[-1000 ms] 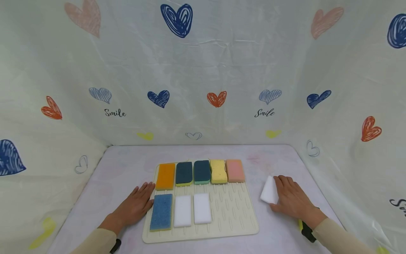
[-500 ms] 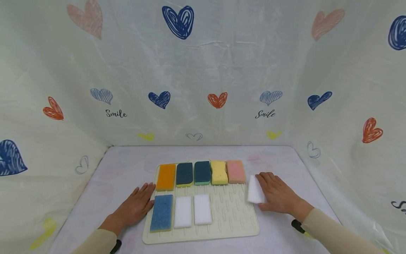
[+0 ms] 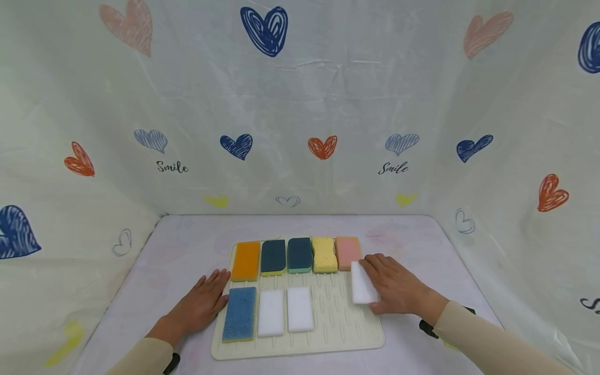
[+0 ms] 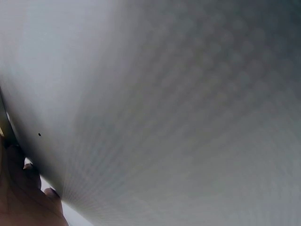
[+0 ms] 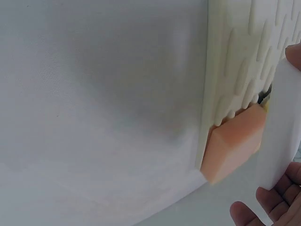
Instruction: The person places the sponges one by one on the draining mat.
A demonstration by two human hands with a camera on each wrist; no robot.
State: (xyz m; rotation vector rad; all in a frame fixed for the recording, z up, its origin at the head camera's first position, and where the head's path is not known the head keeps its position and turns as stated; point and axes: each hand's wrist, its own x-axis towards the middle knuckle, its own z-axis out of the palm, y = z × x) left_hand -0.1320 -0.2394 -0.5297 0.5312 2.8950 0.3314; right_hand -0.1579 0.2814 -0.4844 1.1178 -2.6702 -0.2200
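My right hand [image 3: 398, 286] holds a white sponge [image 3: 363, 284] between thumb and fingers, over the right part of the cream ribbed mat [image 3: 347, 328]. In the right wrist view this white sponge [image 5: 281, 127] stands tilted, close over the mat beside the pink sponge [image 5: 235, 141]. Flat with straight fingers, my left hand [image 3: 201, 302] rests at the mat's left edge. Along the mat's back row lie an orange sponge [image 3: 246, 261], two dark-topped sponges [image 3: 273, 256], a yellow one [image 3: 324, 255] and the pink one. Its front row has a blue sponge [image 3: 239, 315] and two white ones [image 3: 271, 312].
A pale table [image 3: 187, 245] carries the mat. Partly hidden under my right forearm lies a green and yellow item [image 3: 469, 311]. A hanging sheet [image 3: 347, 104] printed with hearts encloses the table at the back and both sides.
My right hand has carried the white sponge leftward, from the table right of the mat to over the mat's right side. The left hand has stayed in place.
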